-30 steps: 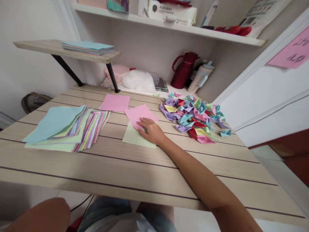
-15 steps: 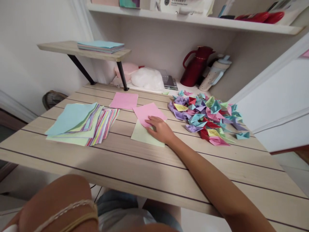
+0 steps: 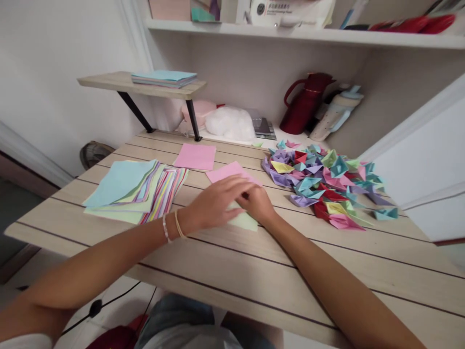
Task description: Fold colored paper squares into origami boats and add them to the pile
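My left hand (image 3: 220,201) reaches in over two loose paper sheets, its fingers stretched out and the thumb apart. Its fingertips overlap my right hand (image 3: 257,201), which rests at the right side of the sheets. The right fingers are curled, and what lies in them, if anything, is hidden behind the left hand. A pink paper sheet (image 3: 232,170) shows beyond the hands. Below it, a pale green paper sheet (image 3: 244,222) is mostly covered by the hands. Another pink sheet (image 3: 196,156) lies flat just to the left.
A fanned stack of coloured paper (image 3: 121,182) lies on the left of the slatted table (image 3: 218,271). Many folded paper boats (image 3: 323,179) are heaped at right. A small raised shelf (image 3: 105,83) holds more paper. Behind stand a red jug (image 3: 305,104) and a bottle (image 3: 336,114).
My left hand has come up from below the table edge to meet the right. The right hand's fingers have gone from lying flat on the pink sheet to curled. The view has shifted slightly.
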Demonstrator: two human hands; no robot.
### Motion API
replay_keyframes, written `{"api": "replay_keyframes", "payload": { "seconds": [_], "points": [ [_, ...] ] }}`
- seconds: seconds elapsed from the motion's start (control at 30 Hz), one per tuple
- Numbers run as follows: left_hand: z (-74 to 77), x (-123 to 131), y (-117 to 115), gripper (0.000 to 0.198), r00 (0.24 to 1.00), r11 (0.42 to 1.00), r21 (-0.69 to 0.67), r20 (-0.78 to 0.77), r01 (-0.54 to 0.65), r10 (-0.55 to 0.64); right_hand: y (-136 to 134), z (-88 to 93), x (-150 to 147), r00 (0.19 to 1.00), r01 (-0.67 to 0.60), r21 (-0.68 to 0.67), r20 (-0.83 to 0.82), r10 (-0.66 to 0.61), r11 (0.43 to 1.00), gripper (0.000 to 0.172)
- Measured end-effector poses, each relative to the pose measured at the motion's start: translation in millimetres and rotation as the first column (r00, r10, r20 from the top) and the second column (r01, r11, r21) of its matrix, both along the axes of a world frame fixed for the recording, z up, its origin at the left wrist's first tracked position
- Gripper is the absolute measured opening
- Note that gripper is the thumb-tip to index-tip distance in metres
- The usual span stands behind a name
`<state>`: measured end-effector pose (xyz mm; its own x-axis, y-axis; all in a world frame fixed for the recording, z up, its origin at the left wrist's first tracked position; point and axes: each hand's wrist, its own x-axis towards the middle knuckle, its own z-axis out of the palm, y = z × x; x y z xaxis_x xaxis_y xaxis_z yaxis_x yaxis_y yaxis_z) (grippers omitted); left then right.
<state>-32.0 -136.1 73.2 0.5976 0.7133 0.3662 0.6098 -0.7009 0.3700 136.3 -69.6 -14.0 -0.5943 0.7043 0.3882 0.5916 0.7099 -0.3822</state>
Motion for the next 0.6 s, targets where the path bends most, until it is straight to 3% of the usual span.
{"api": "replay_keyframes", "payload": {
  "seconds": [0.1,0.2,0.3,0.4,0.5,0.6],
  "points": [
    [-41.8,-27.7,36.0,0.066,0.998,0.998,-0.033,-0.029,-0.053,0.053,2.6,0.5,-2.4,0.982,0.042,-0.035,-0.181,-0.048,0.998,0.021],
    [-69.5,-38.1,39.5,0.056,0.993,0.993,-0.001,0.021,-0.115,0.115,4.5,-0.8,-3.2,0.947,0.008,-0.069,-0.321,-0.03,0.998,0.018],
    [-70.0,-38.8,37.9,0.036,0.992,0.989,0.081,0.029,-0.124,0.122,3.9,-0.9,-2.7,0.922,-0.014,-0.065,-0.387,-0.013,0.998,0.019],
    [-61.4,-40.9,38.5,0.025,0.958,0.953,0.098,0.028,-0.287,0.285,2.5,0.9,-2.3,0.905,-0.016,-0.021,-0.425,0.006,1.0,0.016],
    [-59.0,-45.4,39.9,0.036,0.921,0.918,-0.092,0.024,-0.385,0.389,2.5,2.8,-1.8,0.883,0.043,0.03,-0.469,-0.024,0.999,0.011],
    [-63.4,-48.5,42.4,0.033,0.893,0.902,-0.293,0.225,-0.318,0.389,4.4,4.2,-0.2,0.853,0.174,0.012,-0.502,-0.145,0.985,0.021]
  ]
}}
